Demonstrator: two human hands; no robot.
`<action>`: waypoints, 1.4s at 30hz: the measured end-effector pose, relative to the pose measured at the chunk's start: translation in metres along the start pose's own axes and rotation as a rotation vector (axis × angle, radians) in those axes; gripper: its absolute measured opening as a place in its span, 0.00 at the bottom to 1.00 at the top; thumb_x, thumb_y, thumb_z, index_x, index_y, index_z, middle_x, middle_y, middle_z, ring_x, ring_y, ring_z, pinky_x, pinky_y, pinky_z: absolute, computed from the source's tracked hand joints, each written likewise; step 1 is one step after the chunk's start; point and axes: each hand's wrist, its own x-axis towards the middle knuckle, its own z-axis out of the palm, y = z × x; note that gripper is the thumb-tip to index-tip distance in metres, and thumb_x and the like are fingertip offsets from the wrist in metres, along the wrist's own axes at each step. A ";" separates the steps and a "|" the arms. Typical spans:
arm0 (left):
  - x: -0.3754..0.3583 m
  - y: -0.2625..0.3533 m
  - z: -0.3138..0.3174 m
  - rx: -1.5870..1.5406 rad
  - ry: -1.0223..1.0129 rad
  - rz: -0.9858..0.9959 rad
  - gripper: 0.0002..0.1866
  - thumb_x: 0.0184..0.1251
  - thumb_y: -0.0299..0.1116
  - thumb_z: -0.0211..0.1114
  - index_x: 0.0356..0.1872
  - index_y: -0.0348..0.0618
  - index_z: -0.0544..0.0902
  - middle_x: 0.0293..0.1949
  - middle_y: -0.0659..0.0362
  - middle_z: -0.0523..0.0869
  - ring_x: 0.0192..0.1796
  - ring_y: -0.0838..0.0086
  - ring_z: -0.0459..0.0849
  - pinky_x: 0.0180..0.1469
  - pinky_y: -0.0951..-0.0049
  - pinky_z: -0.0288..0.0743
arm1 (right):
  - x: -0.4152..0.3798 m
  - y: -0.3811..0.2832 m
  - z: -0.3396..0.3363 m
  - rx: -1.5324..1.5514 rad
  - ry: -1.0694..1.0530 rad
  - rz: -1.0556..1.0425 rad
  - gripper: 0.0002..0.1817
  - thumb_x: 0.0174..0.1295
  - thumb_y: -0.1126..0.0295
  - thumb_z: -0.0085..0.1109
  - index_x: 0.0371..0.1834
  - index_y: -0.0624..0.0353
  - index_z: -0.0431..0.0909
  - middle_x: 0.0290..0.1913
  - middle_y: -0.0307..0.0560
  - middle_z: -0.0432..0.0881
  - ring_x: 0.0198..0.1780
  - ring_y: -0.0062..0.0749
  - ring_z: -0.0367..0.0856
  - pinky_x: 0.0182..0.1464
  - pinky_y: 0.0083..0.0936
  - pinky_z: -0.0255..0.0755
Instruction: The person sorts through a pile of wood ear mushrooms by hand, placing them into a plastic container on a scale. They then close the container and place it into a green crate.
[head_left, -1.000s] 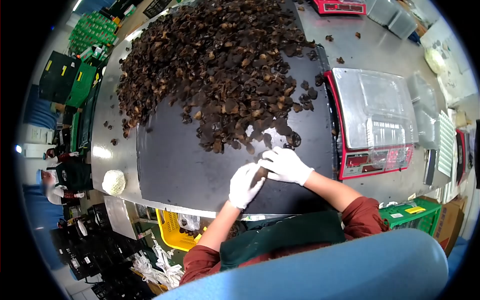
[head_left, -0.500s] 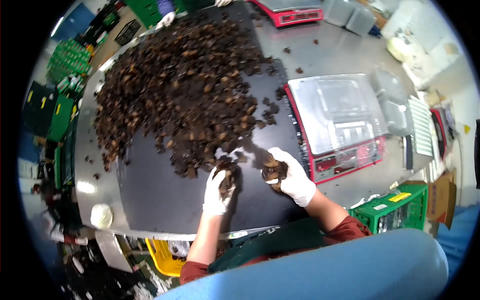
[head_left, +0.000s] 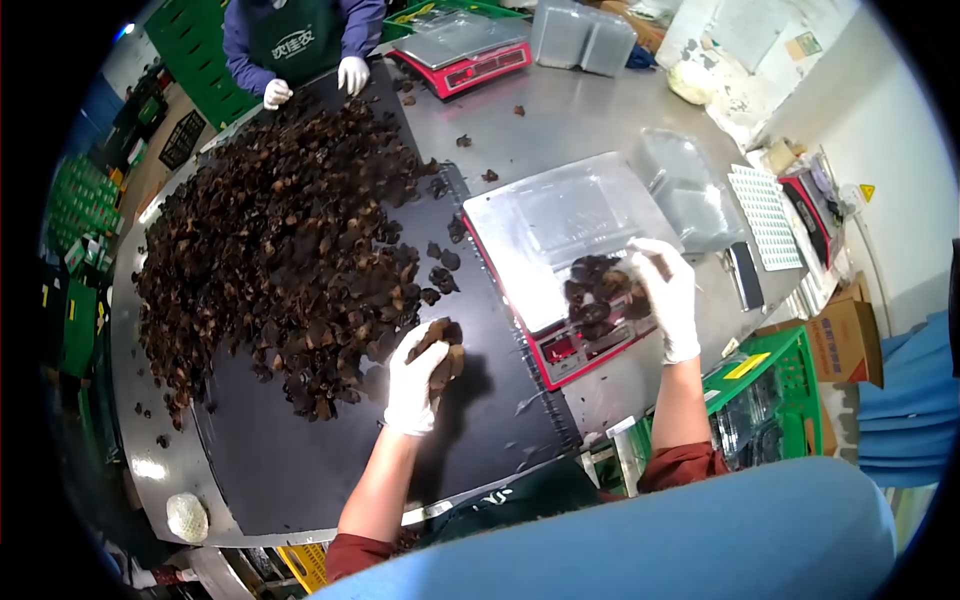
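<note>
At the metal table [head_left: 560, 115], from the head view, my items run as follows.

Item: my left hand [head_left: 410, 382], white-gloved, above the black mat [head_left: 300, 475]. Fingers curled well in, around a small clump of dark brown pieces [head_left: 449, 355]; I judge the cupped grip keeps the loose, crinkled bits from scattering.

Item: my right hand [head_left: 672, 290], white-gloved, at the front of the red scale [head_left: 508, 280]. Fingers bent and partly spread, tips at a second clump [head_left: 597, 300]; whether they grip any of it, I cannot tell.

Item: one clear plastic box [head_left: 580, 212], on the scale. The clump seems to lie in its front part, over the display; the rest spreads flat across the pan, presumably so the scale bears the box whole.

Item: the main pile [head_left: 285, 240], heaped beyond my left hand, mostly on the mat, likely to hold it together within reach.

Item: clear boxes [head_left: 690, 190], beside the scale, probably handy for my right.

Item: a co-worker's gloved hands [head_left: 353, 75], at the pile's far edge.
</note>
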 end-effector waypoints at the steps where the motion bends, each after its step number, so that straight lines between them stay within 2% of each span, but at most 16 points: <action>1: 0.004 0.001 0.009 0.087 -0.008 0.012 0.18 0.62 0.24 0.63 0.54 0.31 0.76 0.37 0.53 0.82 0.29 0.74 0.78 0.31 0.77 0.73 | 0.001 0.001 -0.008 0.057 0.086 0.007 0.14 0.60 0.72 0.65 0.49 0.63 0.82 0.46 0.44 0.85 0.46 0.22 0.79 0.50 0.21 0.71; 3: 0.012 0.007 0.031 0.140 -0.107 0.013 0.17 0.62 0.23 0.63 0.52 0.31 0.77 0.39 0.53 0.82 0.31 0.74 0.80 0.32 0.76 0.74 | 0.002 0.024 -0.024 -0.147 0.260 -0.088 0.14 0.61 0.74 0.61 0.51 0.62 0.81 0.47 0.46 0.84 0.48 0.31 0.79 0.55 0.27 0.70; 5: 0.023 0.004 0.057 0.288 -0.117 0.127 0.16 0.63 0.22 0.63 0.53 0.35 0.79 0.45 0.55 0.84 0.43 0.73 0.85 0.46 0.74 0.80 | -0.001 0.041 -0.032 -0.451 0.279 -0.186 0.16 0.61 0.75 0.61 0.54 0.61 0.79 0.49 0.48 0.82 0.48 0.33 0.79 0.56 0.27 0.70; 7: 0.040 -0.005 0.080 0.479 -0.242 0.348 0.18 0.61 0.29 0.70 0.52 0.39 0.80 0.41 0.60 0.86 0.41 0.77 0.83 0.44 0.75 0.78 | -0.009 0.050 -0.027 -0.289 0.184 -0.032 0.18 0.61 0.77 0.59 0.55 0.61 0.78 0.51 0.46 0.81 0.48 0.30 0.79 0.54 0.24 0.70; 9: 0.047 -0.004 0.110 0.579 -0.411 0.395 0.19 0.59 0.30 0.70 0.52 0.40 0.80 0.45 0.57 0.86 0.45 0.71 0.84 0.52 0.69 0.77 | -0.018 0.040 -0.019 -0.119 0.159 0.091 0.23 0.57 0.84 0.48 0.57 0.61 0.77 0.50 0.43 0.81 0.48 0.24 0.78 0.52 0.19 0.71; 11: 0.070 -0.030 0.126 0.908 -0.503 0.615 0.21 0.54 0.31 0.69 0.52 0.43 0.80 0.45 0.53 0.84 0.48 0.63 0.83 0.55 0.64 0.75 | -0.014 0.053 -0.012 -0.036 0.175 0.103 0.26 0.56 0.86 0.44 0.58 0.61 0.77 0.50 0.47 0.82 0.50 0.28 0.80 0.55 0.23 0.72; 13: 0.083 -0.048 0.143 1.144 -0.483 0.857 0.23 0.50 0.32 0.69 0.51 0.47 0.79 0.43 0.52 0.80 0.47 0.56 0.81 0.51 0.60 0.76 | -0.005 0.061 -0.018 -0.133 0.169 0.040 0.26 0.56 0.86 0.43 0.59 0.62 0.76 0.52 0.51 0.82 0.53 0.33 0.81 0.57 0.26 0.72; 15: 0.079 -0.045 0.159 1.179 -0.385 1.074 0.14 0.48 0.28 0.68 0.39 0.45 0.82 0.32 0.53 0.83 0.37 0.58 0.83 0.42 0.62 0.78 | 0.006 0.055 -0.018 -0.201 0.133 0.001 0.26 0.56 0.86 0.42 0.59 0.63 0.76 0.53 0.54 0.82 0.56 0.37 0.81 0.59 0.29 0.71; 19: 0.083 -0.034 0.174 1.320 -0.351 0.990 0.20 0.50 0.30 0.66 0.48 0.47 0.79 0.39 0.54 0.79 0.43 0.60 0.81 0.45 0.65 0.77 | 0.030 0.029 -0.010 -0.237 0.047 -0.043 0.25 0.56 0.85 0.43 0.58 0.64 0.77 0.53 0.57 0.82 0.57 0.40 0.80 0.61 0.30 0.71; 24: 0.103 -0.025 0.166 1.541 -0.340 0.768 0.39 0.51 0.55 0.68 0.65 0.50 0.72 0.64 0.48 0.70 0.61 0.48 0.69 0.64 0.49 0.65 | 0.064 0.048 0.009 -0.392 0.035 -0.094 0.23 0.56 0.81 0.49 0.56 0.62 0.78 0.52 0.57 0.81 0.56 0.47 0.79 0.62 0.35 0.70; 25: 0.105 -0.026 0.161 1.527 -0.306 0.888 0.42 0.51 0.56 0.70 0.67 0.51 0.69 0.68 0.47 0.67 0.64 0.46 0.68 0.66 0.49 0.64 | 0.067 0.049 0.012 -0.478 0.040 -0.135 0.23 0.55 0.81 0.49 0.56 0.61 0.79 0.52 0.57 0.81 0.55 0.48 0.79 0.62 0.36 0.70; 30: 0.097 0.011 0.117 1.182 -0.139 1.162 0.35 0.54 0.46 0.73 0.62 0.43 0.75 0.64 0.46 0.73 0.63 0.49 0.72 0.66 0.53 0.66 | 0.040 -0.008 0.035 -0.460 0.342 -0.434 0.15 0.56 0.81 0.58 0.47 0.58 0.81 0.51 0.50 0.82 0.54 0.45 0.78 0.59 0.36 0.70; 35: 0.077 0.039 0.008 1.384 0.005 0.977 0.10 0.58 0.29 0.69 0.42 0.43 0.83 0.40 0.53 0.84 0.41 0.62 0.82 0.48 0.67 0.75 | -0.027 -0.046 0.085 0.002 -0.087 -0.451 0.10 0.54 0.81 0.61 0.39 0.60 0.82 0.42 0.50 0.84 0.42 0.42 0.83 0.49 0.30 0.76; 37: 0.059 0.028 -0.039 1.562 0.027 0.852 0.13 0.59 0.35 0.69 0.44 0.43 0.83 0.47 0.50 0.83 0.50 0.57 0.80 0.53 0.62 0.73 | -0.049 -0.056 0.115 0.100 -0.377 -0.477 0.11 0.53 0.80 0.62 0.40 0.60 0.82 0.41 0.50 0.84 0.44 0.42 0.83 0.50 0.31 0.76; 39: 0.033 0.011 -0.072 1.861 0.128 0.862 0.20 0.59 0.43 0.68 0.49 0.43 0.83 0.58 0.45 0.77 0.58 0.49 0.75 0.60 0.55 0.69 | -0.069 -0.046 0.153 0.125 -0.464 -0.438 0.11 0.54 0.79 0.62 0.42 0.59 0.82 0.42 0.50 0.83 0.47 0.42 0.81 0.52 0.33 0.76; 42: -0.007 -0.014 -0.105 1.991 0.067 0.712 0.25 0.58 0.46 0.69 0.54 0.43 0.81 0.67 0.42 0.69 0.63 0.44 0.70 0.65 0.50 0.64 | -0.075 -0.014 0.205 -0.008 -0.391 -0.374 0.14 0.55 0.75 0.63 0.45 0.56 0.81 0.50 0.51 0.80 0.55 0.46 0.76 0.60 0.38 0.70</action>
